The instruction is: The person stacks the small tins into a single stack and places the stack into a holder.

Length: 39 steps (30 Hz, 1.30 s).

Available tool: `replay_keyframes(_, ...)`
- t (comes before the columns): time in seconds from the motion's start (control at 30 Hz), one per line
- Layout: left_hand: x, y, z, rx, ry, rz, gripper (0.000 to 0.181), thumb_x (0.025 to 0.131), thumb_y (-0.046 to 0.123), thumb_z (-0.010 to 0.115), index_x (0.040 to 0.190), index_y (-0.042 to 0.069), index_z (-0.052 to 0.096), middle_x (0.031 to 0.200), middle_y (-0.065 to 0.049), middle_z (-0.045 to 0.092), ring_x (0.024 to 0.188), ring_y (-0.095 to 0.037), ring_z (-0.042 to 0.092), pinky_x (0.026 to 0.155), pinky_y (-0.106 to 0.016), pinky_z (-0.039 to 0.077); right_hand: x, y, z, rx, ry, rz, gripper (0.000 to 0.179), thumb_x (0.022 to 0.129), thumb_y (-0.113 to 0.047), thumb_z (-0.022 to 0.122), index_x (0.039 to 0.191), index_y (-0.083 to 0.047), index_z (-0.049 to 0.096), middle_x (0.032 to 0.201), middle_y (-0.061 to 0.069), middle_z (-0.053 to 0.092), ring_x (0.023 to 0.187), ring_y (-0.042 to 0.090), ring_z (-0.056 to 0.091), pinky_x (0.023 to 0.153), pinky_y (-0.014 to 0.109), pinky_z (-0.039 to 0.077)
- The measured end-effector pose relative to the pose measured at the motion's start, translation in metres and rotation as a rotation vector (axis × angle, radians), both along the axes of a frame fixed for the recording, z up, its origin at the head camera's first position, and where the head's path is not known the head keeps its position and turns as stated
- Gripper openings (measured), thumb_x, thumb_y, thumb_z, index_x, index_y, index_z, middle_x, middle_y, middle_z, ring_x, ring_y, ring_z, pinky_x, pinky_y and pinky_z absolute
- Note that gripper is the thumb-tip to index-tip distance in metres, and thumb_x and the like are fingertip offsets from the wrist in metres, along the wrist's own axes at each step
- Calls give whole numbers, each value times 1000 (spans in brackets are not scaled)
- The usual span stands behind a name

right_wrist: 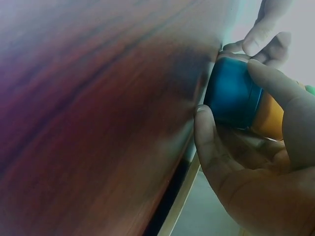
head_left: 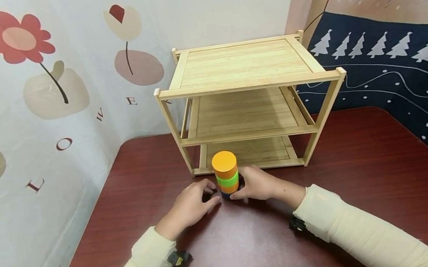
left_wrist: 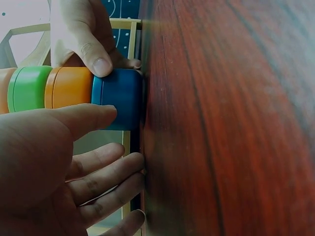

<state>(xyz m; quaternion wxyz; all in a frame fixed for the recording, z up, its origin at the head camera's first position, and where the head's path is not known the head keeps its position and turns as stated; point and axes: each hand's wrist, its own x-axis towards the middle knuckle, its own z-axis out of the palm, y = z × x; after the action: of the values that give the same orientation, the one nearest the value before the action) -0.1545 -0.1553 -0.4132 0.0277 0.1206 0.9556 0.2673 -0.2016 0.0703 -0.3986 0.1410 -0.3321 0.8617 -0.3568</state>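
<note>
A stack of round lidded canisters stands upright on the table. From the top come an orange canister (head_left: 224, 164), a green canister (head_left: 227, 180), a second orange canister (left_wrist: 69, 87) and, at the bottom, a blue canister (left_wrist: 120, 96). My right hand (head_left: 256, 183) holds the stack low from the right, its thumb on the blue canister near the seam and its fingers bent round the far side. To the left of the stack is my left hand (head_left: 192, 203), fingers spread and loosely bent. A small gap parts it from the canisters in the head view.
Right behind the stack stands a wooden shelf rack (head_left: 247, 83) with three tiers. The dark red table (head_left: 138, 172) carries both. A cloth with flowers and letters (head_left: 84, 88) hangs at the left, and a dark one with white trees (head_left: 377, 68) at the right.
</note>
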Motion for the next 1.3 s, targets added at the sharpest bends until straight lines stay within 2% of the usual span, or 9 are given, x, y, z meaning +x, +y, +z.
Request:
replay_keyframes(0.17, 2, 1, 2, 0, 8, 2, 26, 89, 34, 75, 108, 20, 66, 100, 5, 72, 98, -14, 68, 87, -43, 53, 1, 2, 1, 5, 16, -5, 42, 81, -23, 85, 114, -10, 62, 74, -7, 69, 55, 5, 64, 78, 26, 52)
replay_keyframes(0.3, 5, 1, 5, 54, 53, 3, 39, 90, 35, 75, 124, 24, 60, 108, 8, 71, 104, -12, 68, 91, -43, 54, 1, 4, 1, -1, 42, -4, 43, 79, -24, 86, 114, -10, 63, 82, -6, 70, 58, 2, 62, 76, 24, 51)
replay_keyframes(0.47, 8, 4, 14, 189, 187, -39, 61, 88, 30, 78, 140, 22, 47, 120, 5, 66, 110, -13, 66, 94, -37, 55, 2, 5, 3, -7, 39, 4, 42, 80, -23, 85, 114, -10, 64, 86, -4, 70, 59, 3, 63, 71, 23, 51)
replay_keyframes(0.57, 11, 6, 19, 238, 273, -58, 72, 87, 30, 79, 146, 21, 38, 126, 1, 63, 114, -15, 65, 96, -37, 54, 3, 5, 6, -5, 57, 0, 43, 80, -24, 85, 114, -10, 64, 93, -3, 71, 65, 4, 63, 72, 23, 51)
replay_keyframes(0.67, 14, 8, 24, 276, 339, -75, 83, 87, 29, 80, 152, 23, 28, 129, -2, 62, 113, -16, 66, 98, -39, 53, 4, 5, 9, -2, 85, -9, 43, 79, -26, 86, 114, -11, 65, 99, -2, 71, 73, 7, 62, 73, 23, 51)
replay_keyframes(0.77, 18, 11, 28, 306, 375, -87, 91, 86, 26, 80, 155, 26, 21, 131, -2, 61, 109, -17, 68, 99, -40, 53, 4, 6, 11, -1, 94, -13, 43, 79, -26, 86, 113, -11, 65, 98, -2, 71, 76, 9, 62, 73, 23, 50)
replay_keyframes(0.97, 21, 16, 30, 279, 427, -96, 95, 85, 25, 82, 156, 25, 20, 133, -3, 60, 106, -19, 70, 95, -41, 55, 5, 8, 13, -17, 82, -8, 41, 79, -25, 86, 111, -11, 65, 93, -4, 71, 75, 10, 64, 70, 21, 52)
replay_keyframes(1.1, 21, 19, 30, 239, 499, -117, 95, 83, 23, 83, 156, 21, 22, 132, -6, 61, 103, -21, 70, 91, -40, 56, 6, 9, 15, -27, 78, -9, 38, 78, -24, 86, 108, -11, 65, 88, -5, 70, 73, 11, 66, 68, 20, 53)
replay_keyframes(1.3, 20, 24, 32, 196, 582, -114, 98, 80, 21, 85, 156, 21, 23, 132, -8, 61, 99, -22, 71, 85, -40, 58, 8, 10, 19, -31, 90, -18, 38, 77, -23, 86, 107, -12, 65, 87, -5, 70, 75, 13, 66, 67, 20, 53)
